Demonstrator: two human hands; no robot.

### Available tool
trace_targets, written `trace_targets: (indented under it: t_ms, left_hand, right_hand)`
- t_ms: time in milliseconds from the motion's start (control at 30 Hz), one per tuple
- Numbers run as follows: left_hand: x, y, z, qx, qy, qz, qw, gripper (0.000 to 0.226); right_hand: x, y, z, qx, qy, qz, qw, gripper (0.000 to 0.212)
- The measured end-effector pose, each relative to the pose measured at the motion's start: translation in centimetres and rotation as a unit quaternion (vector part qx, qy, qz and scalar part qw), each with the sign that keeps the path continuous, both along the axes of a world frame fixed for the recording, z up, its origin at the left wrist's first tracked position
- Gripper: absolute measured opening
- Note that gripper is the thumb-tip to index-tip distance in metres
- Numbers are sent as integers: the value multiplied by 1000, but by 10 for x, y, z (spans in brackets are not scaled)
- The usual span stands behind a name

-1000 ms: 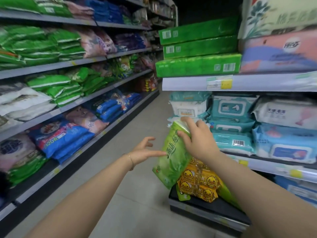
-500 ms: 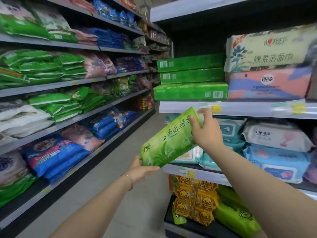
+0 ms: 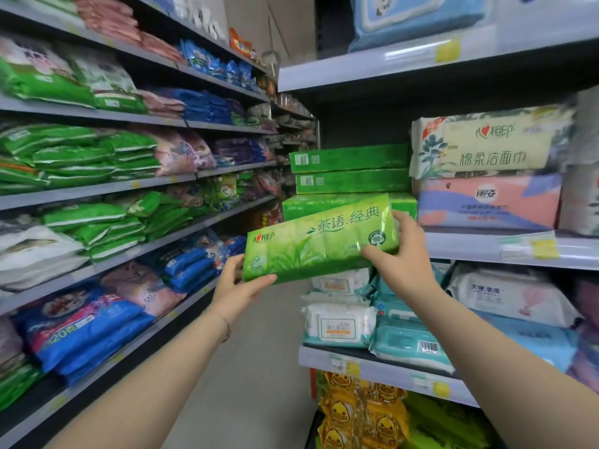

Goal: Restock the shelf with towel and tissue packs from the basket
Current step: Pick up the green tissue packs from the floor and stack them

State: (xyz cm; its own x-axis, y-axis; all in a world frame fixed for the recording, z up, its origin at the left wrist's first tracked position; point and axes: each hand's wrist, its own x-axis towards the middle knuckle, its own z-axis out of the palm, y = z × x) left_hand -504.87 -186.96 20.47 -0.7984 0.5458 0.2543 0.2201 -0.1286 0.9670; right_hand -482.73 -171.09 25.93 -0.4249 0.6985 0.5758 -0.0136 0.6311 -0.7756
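Note:
A long green tissue pack (image 3: 319,241) with white lettering is held nearly level in front of the right-hand shelf (image 3: 492,246). My left hand (image 3: 238,288) grips its lower left end from below. My right hand (image 3: 405,254) holds its right end, thumb under, fingers behind. Just behind the pack, a stack of green tissue packs (image 3: 348,170) lies on that shelf. The basket is hidden below the frame; only yellow duck-print packs (image 3: 359,413) and green packs (image 3: 444,422) show at the bottom.
Floral and pink towel packs (image 3: 486,170) fill the same shelf to the right. Wet-wipe packs (image 3: 389,319) crowd the shelf below. The left aisle shelving (image 3: 97,189) carries green, blue and pink packs. A grey floor aisle (image 3: 259,367) runs between.
Both hands have lifted the green pack from basket height up to the shelf with the green stack, turning it level. My left hand went from open to gripping its left end.

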Motion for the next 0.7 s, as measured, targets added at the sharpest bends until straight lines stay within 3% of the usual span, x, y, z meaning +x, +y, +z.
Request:
trace_targets:
  t_ms: [133, 300, 467, 567, 700]
  left_hand:
    - [-11, 10, 28, 34, 47, 23, 998, 55]
    - [-15, 30, 58, 57, 91, 49, 993, 60]
    - [-24, 55, 81, 64, 105, 80, 989, 50]
    - [-30, 71, 94, 59, 95, 93, 989, 50]
    - [-39, 91, 106, 22, 110, 126, 986, 46]
  right_hand:
    - [-2, 9, 10, 33, 7, 6, 999, 83]
    - [-14, 27, 25, 106, 14, -47, 993, 68]
    - [-24, 51, 43, 129, 11, -71, 989, 59]
    - [-28, 65, 51, 131, -23, -83, 988, 62]
    - [-30, 81, 56, 189, -100, -181, 960, 56]
